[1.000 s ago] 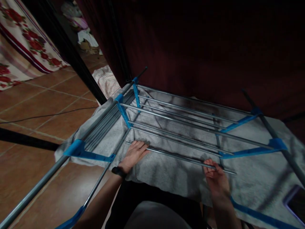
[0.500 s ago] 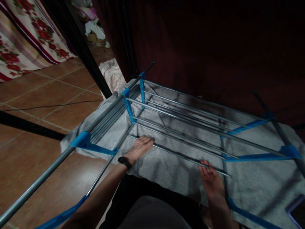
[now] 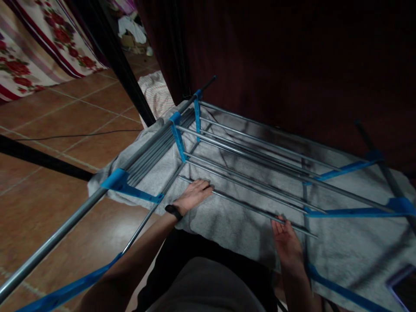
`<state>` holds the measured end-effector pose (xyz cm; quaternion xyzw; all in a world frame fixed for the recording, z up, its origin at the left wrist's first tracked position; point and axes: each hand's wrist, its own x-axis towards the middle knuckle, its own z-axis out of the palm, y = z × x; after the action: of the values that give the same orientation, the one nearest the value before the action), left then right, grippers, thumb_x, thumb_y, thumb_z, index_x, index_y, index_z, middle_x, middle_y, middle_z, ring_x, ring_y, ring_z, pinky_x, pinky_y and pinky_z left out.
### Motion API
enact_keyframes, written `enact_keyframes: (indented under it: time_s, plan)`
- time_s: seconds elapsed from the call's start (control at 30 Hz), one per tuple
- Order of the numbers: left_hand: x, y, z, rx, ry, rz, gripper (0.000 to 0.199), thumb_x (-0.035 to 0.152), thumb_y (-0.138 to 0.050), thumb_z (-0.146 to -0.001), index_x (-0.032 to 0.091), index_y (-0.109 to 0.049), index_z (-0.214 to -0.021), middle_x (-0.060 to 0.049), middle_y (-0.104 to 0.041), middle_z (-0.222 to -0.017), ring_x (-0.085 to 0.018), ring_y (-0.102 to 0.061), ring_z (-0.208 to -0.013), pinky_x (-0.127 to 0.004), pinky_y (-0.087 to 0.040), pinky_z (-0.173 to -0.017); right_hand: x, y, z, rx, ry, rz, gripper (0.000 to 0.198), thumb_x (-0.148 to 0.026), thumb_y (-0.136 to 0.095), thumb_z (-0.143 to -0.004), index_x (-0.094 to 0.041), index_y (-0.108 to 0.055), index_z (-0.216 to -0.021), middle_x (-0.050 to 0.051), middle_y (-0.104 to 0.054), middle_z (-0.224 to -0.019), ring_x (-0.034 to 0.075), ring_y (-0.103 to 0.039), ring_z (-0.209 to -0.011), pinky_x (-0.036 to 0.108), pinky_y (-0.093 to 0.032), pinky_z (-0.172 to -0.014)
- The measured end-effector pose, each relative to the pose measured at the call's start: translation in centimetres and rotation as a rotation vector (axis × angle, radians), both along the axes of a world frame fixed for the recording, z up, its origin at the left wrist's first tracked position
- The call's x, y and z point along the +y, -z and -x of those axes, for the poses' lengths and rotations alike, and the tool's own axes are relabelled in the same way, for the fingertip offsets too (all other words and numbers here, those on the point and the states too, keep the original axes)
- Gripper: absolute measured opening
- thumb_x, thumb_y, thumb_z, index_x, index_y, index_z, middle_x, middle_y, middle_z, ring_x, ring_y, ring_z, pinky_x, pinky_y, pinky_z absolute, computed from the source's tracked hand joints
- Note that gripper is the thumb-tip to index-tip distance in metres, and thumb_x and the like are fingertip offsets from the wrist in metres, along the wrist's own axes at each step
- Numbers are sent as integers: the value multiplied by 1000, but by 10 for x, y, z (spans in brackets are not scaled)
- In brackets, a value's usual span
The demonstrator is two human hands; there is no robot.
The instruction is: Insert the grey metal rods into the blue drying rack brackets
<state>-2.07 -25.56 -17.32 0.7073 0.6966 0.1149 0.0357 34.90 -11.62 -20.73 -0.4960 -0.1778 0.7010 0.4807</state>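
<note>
A loose grey metal rod (image 3: 242, 204) lies slantwise in front of me, held at two places. My left hand (image 3: 195, 193) is closed over it near its far left end, palm down. Near the other end my right hand (image 3: 286, 236) grips it from below, palm up, fingers curled around it. Beyond the rod stands a partly built rack with metal bars (image 3: 234, 149) fixed between blue plastic brackets (image 3: 178, 138). A long grey side tube (image 3: 71, 219) runs along the left, with another blue bracket (image 3: 118, 180) on it.
Several more metal rods (image 3: 156, 145) lie bundled at the left on the grey blanket (image 3: 234, 242). Dark posts (image 3: 128, 73) and a dark red curtain (image 3: 260, 52) stand behind. Tiled floor (image 3: 42, 169) with a black cable (image 3: 74, 135) shows at left. A dark, purple-edged device (image 3: 403, 284) lies lower right.
The view has tilted slightly, shifting everything a little right and mostly up. Both hands keep their grip on the rod, which has barely moved relative to the rack.
</note>
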Motion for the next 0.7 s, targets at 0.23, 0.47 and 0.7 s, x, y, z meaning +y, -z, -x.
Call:
enact_keyframes:
  time_s: [0.23,0.47,0.7]
  plan:
    - [1,3,-2,-10,-8,0,36,31,-37,-105,21,-62,-128,-11,-62,-114,-24,-56,-109,-43,-42,-104,1,6,-3,24,-10,-3,15,-31,-77,-83,-24,-68,-92,-3,-75,-101,11,-72,-99,26,-61,-89]
    - [2,3,-2,12,-6,-12,34,33,-39,-104,21,-61,-128,-11,-62,-113,-25,-57,-111,-44,-41,-105,2,10,-4,28,-9,-6,20,-34,-81,-78,-24,-68,-90,-2,-76,-101,10,-71,-100,26,-61,-90]
    - [2,5,1,-9,-7,-32,36,39,-36,-105,21,-62,-122,-9,-64,-110,-23,-58,-108,-41,-43,-102,1,9,4,13,26,-36,19,-32,-83,-76,-22,-69,-84,-1,-76,-93,11,-72,-94,27,-60,-90]
